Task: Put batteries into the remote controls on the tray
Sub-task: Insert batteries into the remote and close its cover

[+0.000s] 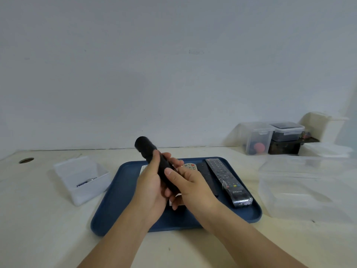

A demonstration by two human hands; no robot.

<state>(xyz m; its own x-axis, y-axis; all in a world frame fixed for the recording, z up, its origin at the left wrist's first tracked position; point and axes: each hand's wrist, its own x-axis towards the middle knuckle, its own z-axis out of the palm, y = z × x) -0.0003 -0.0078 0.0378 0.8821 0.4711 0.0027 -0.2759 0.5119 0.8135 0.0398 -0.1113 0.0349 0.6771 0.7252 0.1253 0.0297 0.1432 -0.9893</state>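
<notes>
Both hands are up over the blue tray [119, 190], and between them a black remote [152, 159] is held tilted, its far end pointing up and away toward the wall. The left hand [152, 188] wraps it from the left side, fingers curled round the body. The right hand [190, 185] grips the lower part from the right, thumb laid across the top face. Under them on the tray, a light remote with coloured buttons [190, 166] peeks out, partly hidden by the hands. Just right of it lies a plain dark remote [205, 174], and beside that a long remote in clear wrap [227, 180], running toward the tray's right edge. Off the tray's left side, on the bench [38, 219], an open clear box [83, 180] holds what looks like a battery [86, 182]. Along the bench's right edge sits a large clear tub [309, 188], with smaller lidded containers [270, 137] behind it at the far right corner.
</notes>
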